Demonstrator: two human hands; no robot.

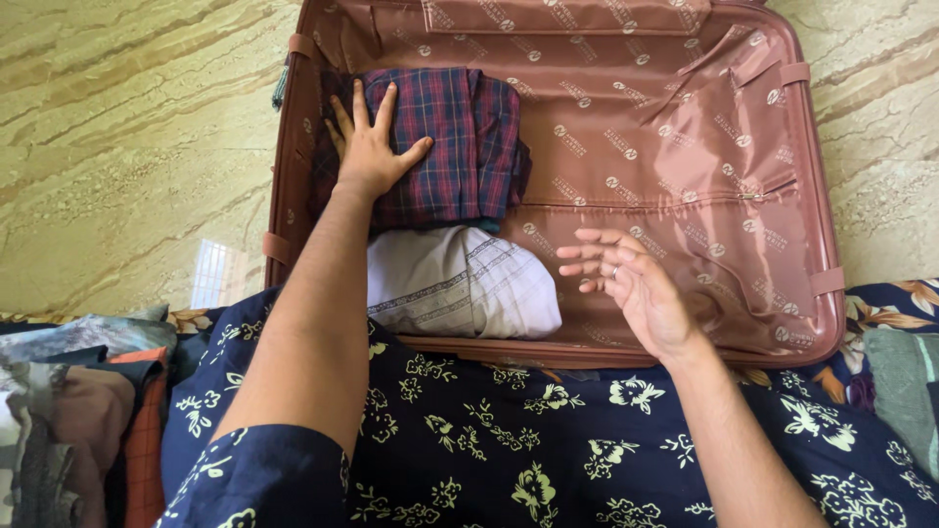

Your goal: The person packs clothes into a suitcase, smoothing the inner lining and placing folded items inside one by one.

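Left hand point(370, 147) is flat on the plaid shirt point(455, 147), fingers spread, palm pressing down, nothing gripped. That shirt lies folded in the far left corner of the suitcase point(685, 127), tight against the left wall. Just below it, touching its near edge, sits the white shirt point(460, 284), folded too, with a thin patterned band across it, right up against the suitcase's near rim.

Right hand point(636, 284) hovers open over the lining, just to the right of the white shirt, fingers loosely curled and pointing left, empty, touching no cloth that I can see. There's a ring on 1 finger.

The suitcase is pinkish brown, lying open, its shiny lining printed with small round marks, a zip point(665, 198) running across the middle of the right side. It rests on a marbled floor point(127, 127). The near rim meets a dark blue floral cloth point(548, 440) under both forearms. At lower left, a pile of clothes point(68, 401), greys and orange among them.
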